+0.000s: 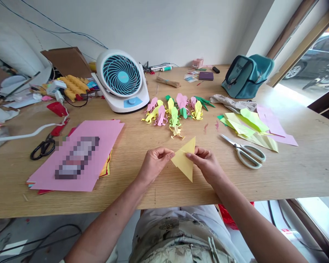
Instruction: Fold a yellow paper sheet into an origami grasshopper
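Above the wooden bench [164, 193], near its front edge, the left hand [157, 162] pinches the left corner of a folded yellow paper triangle [188, 160] while the right hand [207, 162] grips its right side, thumb on top. White-handled metal scissors [248, 151] lie to the right, and small pink, yellow and green folded-paper figures [174, 113] sit beyond, towards the back edge.

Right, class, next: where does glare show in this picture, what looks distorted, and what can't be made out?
Head view: daylight glare pales the light wooden table near the doorway; wide-angle stretch seems to slant the brown wooden door frame; square pixel blocks hide whatever lies on the pink paper sheet, while the folded yellow paper looks fairly crisp.
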A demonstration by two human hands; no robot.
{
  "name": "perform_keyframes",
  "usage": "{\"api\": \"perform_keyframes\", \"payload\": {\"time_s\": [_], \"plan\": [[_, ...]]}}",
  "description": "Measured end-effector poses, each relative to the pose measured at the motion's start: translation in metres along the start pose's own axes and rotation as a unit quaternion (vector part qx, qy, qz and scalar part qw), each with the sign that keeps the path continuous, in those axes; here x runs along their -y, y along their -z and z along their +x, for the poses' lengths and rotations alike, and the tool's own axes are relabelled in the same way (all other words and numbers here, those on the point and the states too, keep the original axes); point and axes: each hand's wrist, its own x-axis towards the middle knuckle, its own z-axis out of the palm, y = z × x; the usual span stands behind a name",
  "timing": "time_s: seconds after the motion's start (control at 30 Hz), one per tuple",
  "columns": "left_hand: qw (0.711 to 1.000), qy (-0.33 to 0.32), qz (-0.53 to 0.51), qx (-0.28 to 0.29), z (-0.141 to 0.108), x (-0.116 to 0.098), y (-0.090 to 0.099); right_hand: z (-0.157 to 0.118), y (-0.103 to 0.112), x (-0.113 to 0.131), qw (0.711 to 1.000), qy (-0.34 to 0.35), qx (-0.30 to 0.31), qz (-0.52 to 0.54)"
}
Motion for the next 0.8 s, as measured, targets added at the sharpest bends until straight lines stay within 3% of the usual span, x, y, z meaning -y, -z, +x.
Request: {"api": "perform_keyframes", "payload": {"time_s": [0.3, 0.53, 0.8], "plan": [[0.993, -0.056, 0.108, 0.005, -0.004, 0.001, -0.006, 0.0, -0.001, -0.002, 0.998, -0.045, 0.043, -0.015], [0.98, -0.115, 0.165, 0.003, -0.008, -0.004, -0.013, 0.001, -0.001, -0.002, 0.998, -0.061, -0.025, 0.019], [0.981, -0.103, 0.165, 0.021, -0.007, -0.007, -0.012, 0.001, 0.001, 0.004, 0.996, -0.016, -0.084, 0.017]]}}
